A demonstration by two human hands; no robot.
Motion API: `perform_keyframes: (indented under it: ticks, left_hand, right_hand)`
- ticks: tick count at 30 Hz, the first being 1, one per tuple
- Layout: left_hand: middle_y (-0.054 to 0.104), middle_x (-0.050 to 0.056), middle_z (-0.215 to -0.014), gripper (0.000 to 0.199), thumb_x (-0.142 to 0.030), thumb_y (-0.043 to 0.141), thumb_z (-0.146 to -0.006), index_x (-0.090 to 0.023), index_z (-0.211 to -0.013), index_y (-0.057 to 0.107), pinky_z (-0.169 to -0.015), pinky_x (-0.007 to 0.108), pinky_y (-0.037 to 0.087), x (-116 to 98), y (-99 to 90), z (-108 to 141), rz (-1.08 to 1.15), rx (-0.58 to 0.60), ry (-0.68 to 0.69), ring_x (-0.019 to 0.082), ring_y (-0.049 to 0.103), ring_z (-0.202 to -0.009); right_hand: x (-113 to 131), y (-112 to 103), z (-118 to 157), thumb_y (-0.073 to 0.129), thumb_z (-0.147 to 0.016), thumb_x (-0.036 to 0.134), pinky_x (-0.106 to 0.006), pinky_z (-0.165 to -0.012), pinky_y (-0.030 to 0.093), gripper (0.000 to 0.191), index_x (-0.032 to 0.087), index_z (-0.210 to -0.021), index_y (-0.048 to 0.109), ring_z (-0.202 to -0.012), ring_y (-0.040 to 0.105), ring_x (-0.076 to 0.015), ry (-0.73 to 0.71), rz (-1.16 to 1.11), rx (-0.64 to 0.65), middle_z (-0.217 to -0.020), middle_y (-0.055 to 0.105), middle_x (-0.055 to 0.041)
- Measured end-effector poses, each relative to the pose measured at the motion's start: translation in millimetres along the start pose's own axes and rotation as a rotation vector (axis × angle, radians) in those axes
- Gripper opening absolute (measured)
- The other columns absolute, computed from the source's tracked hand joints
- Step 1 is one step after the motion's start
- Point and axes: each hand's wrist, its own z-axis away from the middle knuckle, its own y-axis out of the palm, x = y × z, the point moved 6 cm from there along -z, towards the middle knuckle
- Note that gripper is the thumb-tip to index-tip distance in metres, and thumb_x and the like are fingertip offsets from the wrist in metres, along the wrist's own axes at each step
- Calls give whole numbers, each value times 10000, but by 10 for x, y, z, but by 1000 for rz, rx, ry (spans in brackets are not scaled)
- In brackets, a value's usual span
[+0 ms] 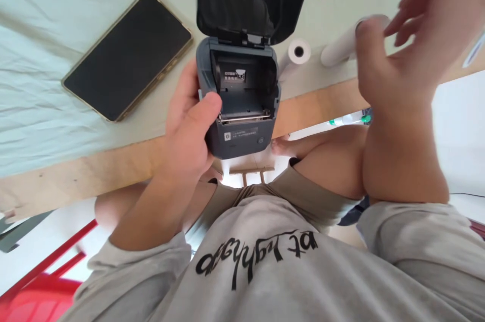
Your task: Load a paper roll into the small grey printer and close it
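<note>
A small dark grey label printer (242,140) is held in my left hand (189,130), the thumb pressed on its near left edge and the fingers behind. Its black lid (250,4) is swung up and back, and the paper bay holds no roll. Just behind its right side stands a white paper roll (298,52) with a dark core hole. My right hand (409,44) hovers at the right with the fingers apart. Beside its thumb lies a longer white roll (341,49), partly covered by that hand.
A smartphone (129,54) with a dark screen lies on the pale green cloth (30,54) at the left. The table's wooden edge (125,163) runs across in front of my body. A red plastic chair (41,294) stands at the lower left.
</note>
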Motion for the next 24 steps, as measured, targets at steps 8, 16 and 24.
perform_keyframes:
  ticks: [8, 16, 24]
  left_hand:
    - [590, 38, -1042, 438, -432, 545, -718, -220, -1101, 529, -865, 410, 540, 44, 38, -77, 12, 47, 39, 230, 622, -999]
    - [621, 69, -1031, 475, -505, 520, -690, -218, -1069, 541, -765, 431, 534, 83, 29, -113, 34, 30, 111, 274, 638, -951]
    - [620, 55, -1015, 403, -445, 512, -737, -218, -1070, 510, -796, 419, 544, -7, 122, -68, 28, 11, 31, 243, 627, -978]
  right_hand:
    - [-59, 107, -58, 515, -767, 361, -326, -923, 397, 338, 213, -1054, 614, -954, 455, -103, -293, 553, 22, -983, 471, -60]
    - [149, 63, 128, 591, -693, 222, -121, -713, 406, 487, 516, -1065, 479, -961, 543, 17, -307, 1, -23, -1131, 477, 190]
    - [-111, 362, 119, 491, -671, 175, -191, -470, 418, 281, 219, -933, 581, -675, 536, -48, 268, -620, 385, -849, 552, -6]
